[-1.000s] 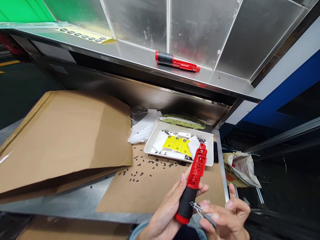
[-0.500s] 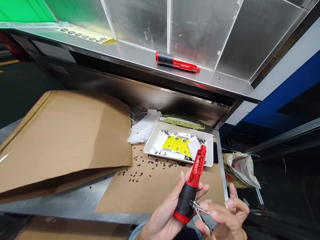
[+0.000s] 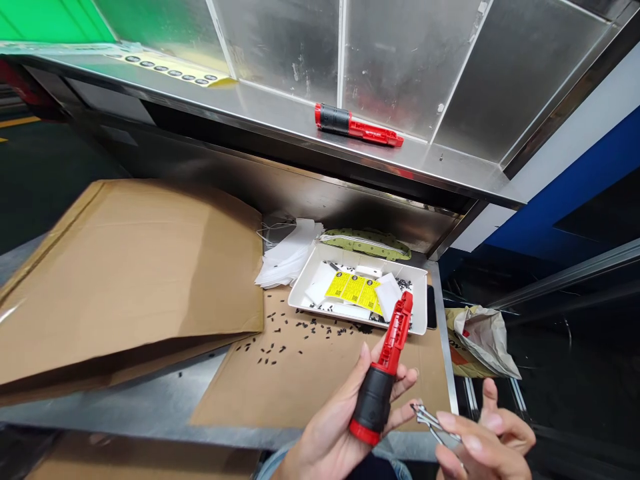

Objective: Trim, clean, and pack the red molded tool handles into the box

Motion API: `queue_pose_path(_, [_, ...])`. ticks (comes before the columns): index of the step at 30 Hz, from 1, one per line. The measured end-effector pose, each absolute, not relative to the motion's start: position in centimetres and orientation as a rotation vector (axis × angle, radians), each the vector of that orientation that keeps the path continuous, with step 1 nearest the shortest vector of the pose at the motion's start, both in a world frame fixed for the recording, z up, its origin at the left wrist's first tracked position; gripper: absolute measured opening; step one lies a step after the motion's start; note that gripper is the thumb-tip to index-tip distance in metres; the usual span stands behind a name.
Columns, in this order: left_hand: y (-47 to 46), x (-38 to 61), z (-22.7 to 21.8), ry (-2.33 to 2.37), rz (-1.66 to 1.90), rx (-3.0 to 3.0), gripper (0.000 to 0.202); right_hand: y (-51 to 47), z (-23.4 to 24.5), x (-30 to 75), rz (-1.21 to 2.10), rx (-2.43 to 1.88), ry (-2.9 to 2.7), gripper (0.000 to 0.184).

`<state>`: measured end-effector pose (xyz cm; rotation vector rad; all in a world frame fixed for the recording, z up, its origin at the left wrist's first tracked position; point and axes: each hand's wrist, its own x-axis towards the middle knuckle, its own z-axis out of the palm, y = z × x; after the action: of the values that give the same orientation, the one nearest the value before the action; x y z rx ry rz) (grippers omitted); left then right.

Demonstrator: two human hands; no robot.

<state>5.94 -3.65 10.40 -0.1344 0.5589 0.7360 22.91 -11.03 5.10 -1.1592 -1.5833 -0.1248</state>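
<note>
My left hand (image 3: 333, 417) is closed around a plastic part with a black cylindrical body and a long red end (image 3: 380, 373). The red end points up and away, towards the tray. To its right, my right hand (image 3: 483, 433) pinches small silver nail clippers (image 3: 434, 421) between thumb and fingers, their lever standing out at an angle. A tiny dark bit shows at the clippers' tip, which is apart from the plastic part. The other fingers of my right hand are raised.
A white tray (image 3: 295, 303) holds yellow labels (image 3: 353, 288) and small black pieces. More black pieces lie scattered on the cardboard sheet (image 3: 240, 393). A large cardboard box (image 3: 150, 260) stands left. Another red and black part (image 3: 357, 127) lies on the metal shelf (image 3: 270, 110).
My right hand has moved right with the clippers, whose tip has come away from the black body. My left hand and the plastic part have hardly moved.
</note>
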Motion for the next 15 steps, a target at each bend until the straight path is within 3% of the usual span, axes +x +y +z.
queue_pose_path(6, [-3.2, 5.1, 9.4, 0.691, 0.832, -0.045, 0.033, -8.5, 3.0, 23.6, 0.03, -1.353, -1.169, 0.035])
queue_pose_path(10, [-2.2, 3.2, 6.9, 0.901, 1.031, 0.194, 0.044, -6.3, -2.3, 22.1, 0.391, -1.888, -1.595, 0.024])
queue_pose_path(13, [-1.9, 1.2, 4.4, 1.041, 1.075, 0.224, 0.05, -5.6, -5.5, 20.5, 0.48, -1.975, -1.781, 0.015])
queue_pose_path(15, [-2.0, -0.1, 2.9, 1.105, 1.075, 0.244, 0.058, -4.7, -5.8, 19.9, 0.482, -1.973, -1.801, 0.018])
